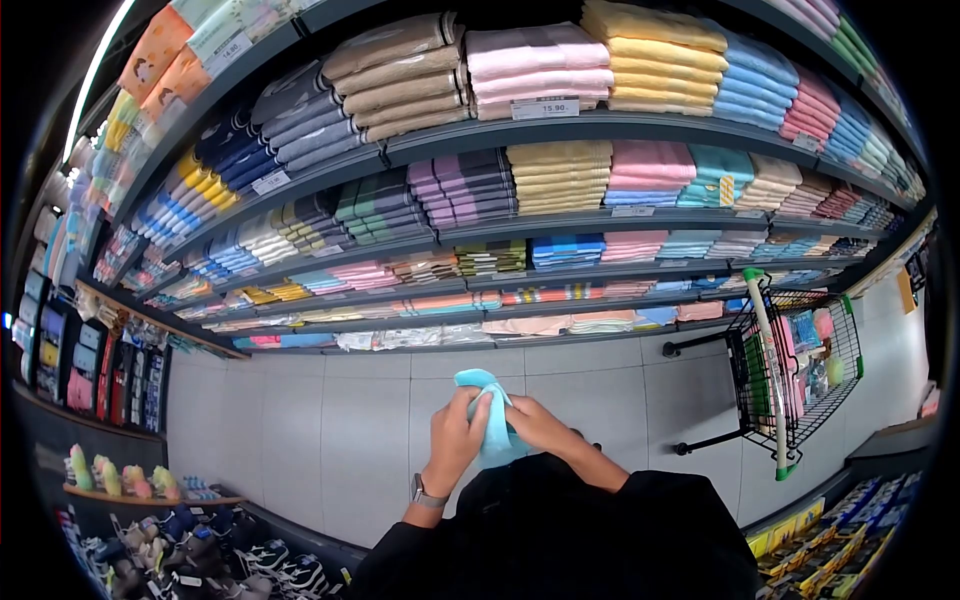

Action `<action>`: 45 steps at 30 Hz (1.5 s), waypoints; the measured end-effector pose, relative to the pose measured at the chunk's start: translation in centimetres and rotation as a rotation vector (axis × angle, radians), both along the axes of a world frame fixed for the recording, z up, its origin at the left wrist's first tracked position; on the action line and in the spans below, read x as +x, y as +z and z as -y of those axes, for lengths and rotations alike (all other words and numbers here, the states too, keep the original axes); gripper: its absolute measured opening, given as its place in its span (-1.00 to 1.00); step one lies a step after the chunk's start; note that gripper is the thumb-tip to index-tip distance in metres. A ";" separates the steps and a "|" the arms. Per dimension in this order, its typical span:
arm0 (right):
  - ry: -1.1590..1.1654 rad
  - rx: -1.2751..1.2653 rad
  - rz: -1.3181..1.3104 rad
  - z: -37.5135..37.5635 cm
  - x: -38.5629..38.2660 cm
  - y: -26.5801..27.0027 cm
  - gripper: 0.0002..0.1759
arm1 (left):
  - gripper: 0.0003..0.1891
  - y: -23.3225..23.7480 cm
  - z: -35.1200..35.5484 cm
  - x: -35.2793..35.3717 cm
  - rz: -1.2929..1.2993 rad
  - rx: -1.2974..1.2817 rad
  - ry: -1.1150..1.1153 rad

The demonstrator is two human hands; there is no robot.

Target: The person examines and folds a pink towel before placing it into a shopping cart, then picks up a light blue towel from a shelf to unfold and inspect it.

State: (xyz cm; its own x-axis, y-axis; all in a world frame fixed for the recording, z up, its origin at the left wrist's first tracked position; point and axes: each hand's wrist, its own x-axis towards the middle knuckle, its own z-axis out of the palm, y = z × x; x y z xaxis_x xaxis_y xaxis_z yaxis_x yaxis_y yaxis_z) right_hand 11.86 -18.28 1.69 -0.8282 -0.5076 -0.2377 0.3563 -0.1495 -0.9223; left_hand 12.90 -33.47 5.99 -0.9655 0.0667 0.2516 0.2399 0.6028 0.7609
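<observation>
A light turquoise cloth (497,425) is bunched up in front of my body, above the tiled floor. My left hand (455,435) is closed on its left side, thumb pressed near the middle of the cloth. From the right, my right hand (533,422) reaches to the same cloth, its fingers partly hidden behind or within the fabric. One end of the cloth sticks up above my hands, and the rest hangs below between them. A watch is on my left wrist.
Shelves (440,140) of folded towels span the far side. A black wire cart (815,375) with goods stands at the right. Shoes (190,555) lie at the lower left, and packaged items (850,530) fill a rack at the lower right.
</observation>
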 end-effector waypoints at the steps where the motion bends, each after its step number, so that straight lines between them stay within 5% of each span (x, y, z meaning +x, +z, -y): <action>1: -0.006 -0.002 0.014 0.1 0.1 -0.2 -0.64 | -0.86 -0.1 0.0 0.0 -0.027 -0.014 0.006; 10: -0.044 -0.017 0.061 0.0 0.4 -1.2 -0.65 | -0.86 -0.1 0.2 -0.5 -0.133 -0.125 0.015; 22: -0.078 0.148 -0.219 -0.5 0.2 -0.1 -0.59 | -0.91 1.0 -0.1 -0.6 -0.146 -0.137 -0.064; 31: -0.007 0.299 -0.318 -0.7 0.2 1.5 -0.75 | -0.88 0.5 -0.2 -0.9 -0.227 -0.254 -0.122; 37: -0.070 0.344 -0.374 -0.7 -0.1 0.4 -0.79 | -0.81 0.7 0.1 -1.1 -0.166 -0.193 -0.161; 45: -0.187 0.096 -0.242 -3.0 -0.9 1.7 -0.74 | -0.56 -1.0 1.1 -0.1 0.181 0.198 -0.201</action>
State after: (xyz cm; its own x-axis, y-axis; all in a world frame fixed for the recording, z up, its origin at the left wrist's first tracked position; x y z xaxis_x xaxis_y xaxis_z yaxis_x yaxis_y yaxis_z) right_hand 10.96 -15.24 3.43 -0.9434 -0.3258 -0.0616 0.0991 -0.0998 -0.9901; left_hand 12.84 -34.54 4.95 -0.9683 0.2269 0.1046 0.1894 0.3935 0.8996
